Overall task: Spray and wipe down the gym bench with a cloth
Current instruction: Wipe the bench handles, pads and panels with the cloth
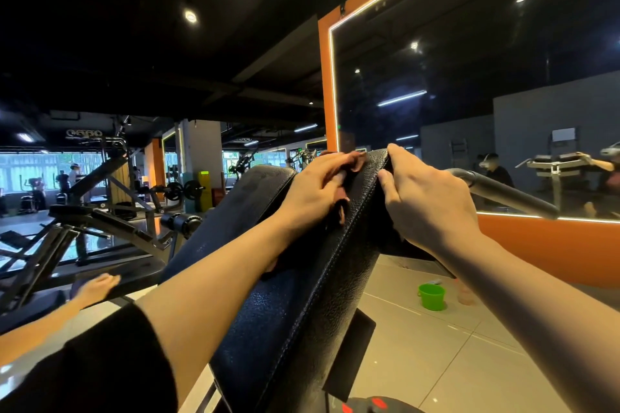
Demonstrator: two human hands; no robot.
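Both hands are up at the top end of the black padded bench [302, 295], which rises tilted away from the camera. The left hand [312, 191] lies on the pad's upper face with its fingers bent over a reddish-brown cloth [352, 166], pressing it onto the upholstery; bits of the cloth poke out past the fingertips and under the palm, so the cloth sits right beneath that hand, at the bench's top edge. Just to the right of it, across the stitched seam, the right hand [426, 198] has its fingers curled over the top corner of the pad and its thumb set against the near face, gripping the bench itself. The two hands are close together, only the seam strip between them.

Beyond the right hand, a grey metal handle [503, 193] sticks out to the right. Below that hand, down on the tiled floor [436, 362], stands a small green bucket [432, 296] with a pale bottle-like thing just beside it, too blurred to name. Behind both hands hangs a big orange-framed mirror [327, 84]. Left of the left hand, farther back, more gym machines [100, 211], and low down another person's hand [99, 285] reaches in
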